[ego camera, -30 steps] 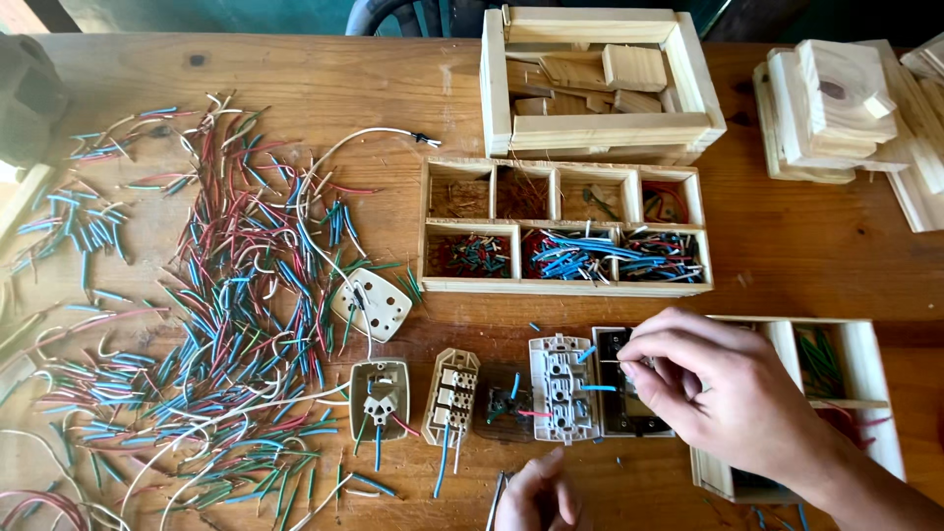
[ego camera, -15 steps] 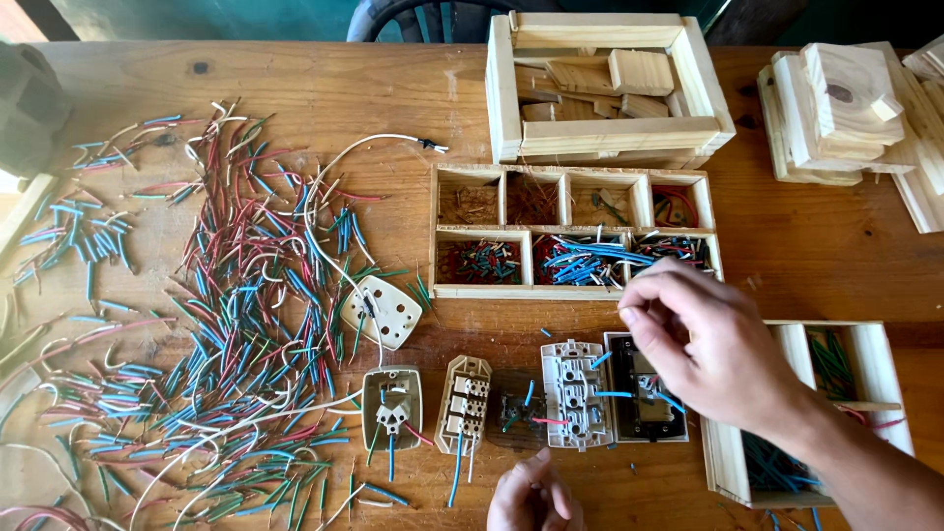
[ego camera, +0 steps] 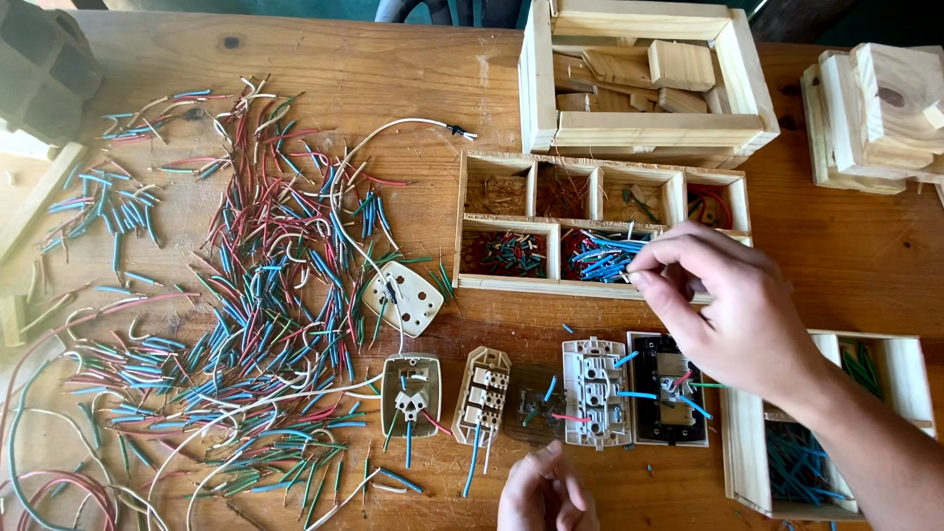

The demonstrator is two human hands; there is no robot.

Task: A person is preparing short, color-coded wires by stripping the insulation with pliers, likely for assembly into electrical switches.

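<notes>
Wooden workbench (ego camera: 865, 265) fills the frame, cluttered. Right hand (ego camera: 728, 305) reaches in from lower right, fingers pinched together over the compartment holding blue wire pieces (ego camera: 602, 258) in the divided wooden tray (ego camera: 598, 226) at centre; fingertips sit at the blue wires, looks like a pinch on one or two strands, exact grip hard to tell. Next compartment to the left holds mixed red and green wire bits (ego camera: 507, 254); upper compartments mostly bare with scraps. Left hand (ego camera: 544, 492) at bottom centre edge, loosely curled, only partly in view, cannot tell whether it holds anything. Just above it, a row of electrical fittings: beige socket (ego camera: 410, 393), cream terminal block (ego camera: 484, 391), dark round part (ego camera: 531, 401), white socket insert (ego camera: 595, 391), black switch module (ego camera: 667, 388) with red and blue wires stuck in, partly under the right hand. White square cover plate (ego camera: 403, 298) lies up-left of the row. Big spread of cut wires (ego camera: 246, 324), red, blue, green, white, covers the left half of the frame. Wooden crate with blocks (ego camera: 644, 79) top centre, stacked wooden pieces (ego camera: 875, 108) upper right. Second wooden box (ego camera: 747, 462) lower right under the forearm, blue and green wires inside.
</notes>
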